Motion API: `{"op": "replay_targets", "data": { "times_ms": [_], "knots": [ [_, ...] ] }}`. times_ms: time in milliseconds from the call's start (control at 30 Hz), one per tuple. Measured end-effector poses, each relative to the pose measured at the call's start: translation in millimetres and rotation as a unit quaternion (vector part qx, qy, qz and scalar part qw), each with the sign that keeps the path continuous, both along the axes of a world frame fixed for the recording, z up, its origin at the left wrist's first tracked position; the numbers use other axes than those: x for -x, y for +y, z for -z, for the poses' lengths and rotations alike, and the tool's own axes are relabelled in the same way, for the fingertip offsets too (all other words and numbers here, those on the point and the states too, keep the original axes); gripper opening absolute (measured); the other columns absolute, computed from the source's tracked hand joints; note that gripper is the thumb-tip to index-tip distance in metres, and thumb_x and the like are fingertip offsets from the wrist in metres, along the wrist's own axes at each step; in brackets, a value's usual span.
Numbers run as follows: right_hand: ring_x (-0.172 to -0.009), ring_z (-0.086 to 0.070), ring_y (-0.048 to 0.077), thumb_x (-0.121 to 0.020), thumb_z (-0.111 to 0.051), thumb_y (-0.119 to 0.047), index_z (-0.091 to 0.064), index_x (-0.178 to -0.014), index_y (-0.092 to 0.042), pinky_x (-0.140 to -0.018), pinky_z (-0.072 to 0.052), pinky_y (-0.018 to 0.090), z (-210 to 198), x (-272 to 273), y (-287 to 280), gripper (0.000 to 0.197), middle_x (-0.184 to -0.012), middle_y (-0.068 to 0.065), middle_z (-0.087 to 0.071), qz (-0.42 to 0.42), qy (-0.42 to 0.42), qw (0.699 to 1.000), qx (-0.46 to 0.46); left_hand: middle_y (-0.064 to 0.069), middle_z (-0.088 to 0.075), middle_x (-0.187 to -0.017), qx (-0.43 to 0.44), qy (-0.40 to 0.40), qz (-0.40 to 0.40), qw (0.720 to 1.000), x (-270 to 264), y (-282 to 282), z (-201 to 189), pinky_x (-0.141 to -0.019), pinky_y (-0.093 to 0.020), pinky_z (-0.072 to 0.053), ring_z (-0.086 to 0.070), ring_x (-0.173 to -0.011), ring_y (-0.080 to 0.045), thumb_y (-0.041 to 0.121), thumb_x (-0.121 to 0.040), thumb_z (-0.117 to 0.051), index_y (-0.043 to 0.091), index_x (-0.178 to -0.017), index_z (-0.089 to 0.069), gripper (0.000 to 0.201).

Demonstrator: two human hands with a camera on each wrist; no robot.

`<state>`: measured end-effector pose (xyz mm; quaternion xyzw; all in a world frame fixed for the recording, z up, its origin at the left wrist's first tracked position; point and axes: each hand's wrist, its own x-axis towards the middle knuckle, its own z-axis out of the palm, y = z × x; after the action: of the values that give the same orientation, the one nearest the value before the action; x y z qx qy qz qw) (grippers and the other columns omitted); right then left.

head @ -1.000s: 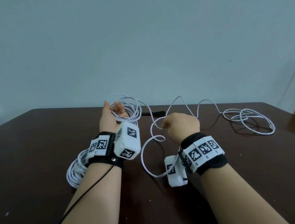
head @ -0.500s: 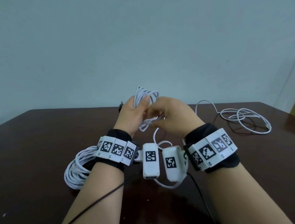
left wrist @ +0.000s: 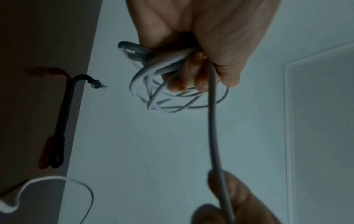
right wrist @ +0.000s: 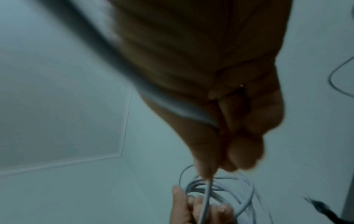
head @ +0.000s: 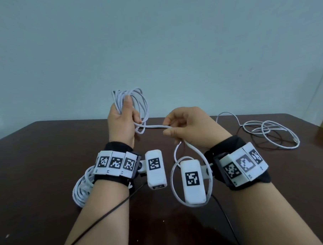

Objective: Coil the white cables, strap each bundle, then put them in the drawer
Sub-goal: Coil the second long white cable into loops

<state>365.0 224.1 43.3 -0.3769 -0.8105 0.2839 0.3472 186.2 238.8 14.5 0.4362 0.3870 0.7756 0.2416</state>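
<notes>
Left grip (head: 122,122) clenches cable coil (head: 137,105), right grip (head: 185,125) pinches free strand (head: 151,126); slack w/o tension may tangle loops.

The white cable (head: 153,126) looks like smooth, slightly glossy plastic. The dark brown table (head: 47,146) has a polished wood look with a faint sheen. The black strap (left wrist: 59,121) near its far edge seems matt cloth, frayed at one end.

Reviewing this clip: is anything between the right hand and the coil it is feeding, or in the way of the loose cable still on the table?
Nothing visible does. The right hand pinches the white strand running straight to the coil gripped by the left hand. The loose cable lies free on the table. No drawer is in view.
</notes>
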Motion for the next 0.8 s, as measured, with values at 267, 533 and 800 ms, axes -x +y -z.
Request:
{"op": "replay_targets", "data": {
  "times_ms": [267, 533, 800],
  "knots": [
    [-0.074, -0.060, 0.009, -0.079, -0.064, 0.001, -0.073, -0.081, -0.010, -0.070, -0.044, 0.014, 3.5, -3.8, 6.8, 0.014, -0.077, -0.004, -0.066, 0.014, -0.022, 0.983, -0.182, -0.005, -0.064, -0.054, 0.114, 0.170, 0.215, 0.955, -19.6, -6.7, 2.3, -0.049, -0.026, -0.049, -0.059, -0.044, -0.018, 0.025, -0.098, -0.047, 0.007, -0.092, -0.057, 0.022],
    [-0.053, -0.052, 0.003, -0.071, -0.080, -0.025, -0.054, -0.068, -0.020, -0.054, -0.043, 0.016, 5.9, -6.1, 14.1, 0.026, -0.061, -0.006, -0.062, 0.159, 0.113, 0.969, -0.151, -0.002, -0.036, -0.040, 0.154, 0.039, 0.334, 0.929, -31.3, -6.5, 0.5, -0.037, -0.013, -0.019, -0.021, -0.028, -0.007, 0.035, -0.099, -0.043, 0.012, -0.071, -0.040, 0.036],
    [-0.063, -0.069, 0.024, -0.078, -0.071, -0.016, -0.047, -0.110, -0.011, -0.068, -0.054, 0.035, -3.8, -6.7, -1.5, 0.040, -0.078, 0.014, -0.073, -0.089, 0.143, 0.956, 0.241, 0.004, -0.039, -0.044, 0.089, 0.035, 0.116, 0.989, -13.6, 10.9, 12.0, -0.037, -0.017, -0.026, -0.029, -0.034, -0.008, 0.033, -0.098, -0.048, 0.017, -0.073, -0.050, 0.030]
  ]
}}
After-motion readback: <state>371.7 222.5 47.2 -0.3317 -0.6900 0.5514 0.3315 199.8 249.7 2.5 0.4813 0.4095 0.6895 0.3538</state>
